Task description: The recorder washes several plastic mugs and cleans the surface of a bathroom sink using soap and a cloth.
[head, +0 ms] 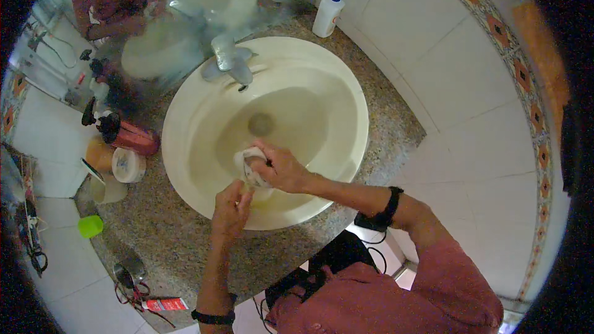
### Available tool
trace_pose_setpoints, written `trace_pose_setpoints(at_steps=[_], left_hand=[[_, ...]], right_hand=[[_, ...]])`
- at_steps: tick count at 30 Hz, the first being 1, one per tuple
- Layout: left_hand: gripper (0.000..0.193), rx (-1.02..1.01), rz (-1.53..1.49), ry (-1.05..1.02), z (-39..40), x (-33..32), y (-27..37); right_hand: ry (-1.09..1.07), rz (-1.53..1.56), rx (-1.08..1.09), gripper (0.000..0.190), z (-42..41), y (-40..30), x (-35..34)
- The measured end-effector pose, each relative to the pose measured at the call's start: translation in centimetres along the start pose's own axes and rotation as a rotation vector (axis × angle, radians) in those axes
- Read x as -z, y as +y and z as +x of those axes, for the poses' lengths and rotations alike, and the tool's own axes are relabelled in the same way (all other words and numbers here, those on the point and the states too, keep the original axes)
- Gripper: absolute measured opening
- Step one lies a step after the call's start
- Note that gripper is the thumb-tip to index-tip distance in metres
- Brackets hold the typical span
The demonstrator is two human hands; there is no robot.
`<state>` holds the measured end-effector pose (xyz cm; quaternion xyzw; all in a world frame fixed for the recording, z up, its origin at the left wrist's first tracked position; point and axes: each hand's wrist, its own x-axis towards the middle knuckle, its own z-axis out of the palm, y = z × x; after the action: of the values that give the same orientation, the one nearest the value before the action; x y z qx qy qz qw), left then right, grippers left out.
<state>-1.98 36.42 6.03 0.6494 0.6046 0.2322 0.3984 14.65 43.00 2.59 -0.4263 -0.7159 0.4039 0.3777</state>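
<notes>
A small white item (pixel 253 174) with grey patches, perhaps wet cloth, is held over the near side of a cream oval washbasin (pixel 357 116). My right hand (pixel 283 169) grips it from the right, the fingers curled around its upper part. At its lower left end, my left hand (pixel 233 204) has thumb and fingers pinched on it. Cloudy water seems to lie in the bowl, and a round drain (pixel 261 124) shows dimly at the bottom. Behind the bowl stands a chrome faucet (pixel 227 58); whether water runs from it I cannot tell.
A white pump bottle (pixel 328 14) stands at the back right corner. Along the left are a red bottle (pixel 134 137), a white-lidded jar (pixel 128 165), a green cup (pixel 90 226), scissors (pixel 134 293) and a red tube (pixel 165 304) on the granite countertop (pixel 162 241). A mirror (pixel 195 23) borders the back.
</notes>
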Motion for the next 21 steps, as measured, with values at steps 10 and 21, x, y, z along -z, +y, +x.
trace_pose_setpoints(at_steps=[10, 21], left_hand=[[0.015, -0.256, 0.158, 0.189, 0.4, 1.6, -1.3], [0.015, -0.230, 0.367, 0.220, 1.2, -0.1, -3.1]], right_hand=[[-0.124, -0.617, -0.227, 0.037, 0.7, 6.5, 4.0], [-0.198, -0.010, -0.455, 0.036, 0.5, 2.7, 3.2]])
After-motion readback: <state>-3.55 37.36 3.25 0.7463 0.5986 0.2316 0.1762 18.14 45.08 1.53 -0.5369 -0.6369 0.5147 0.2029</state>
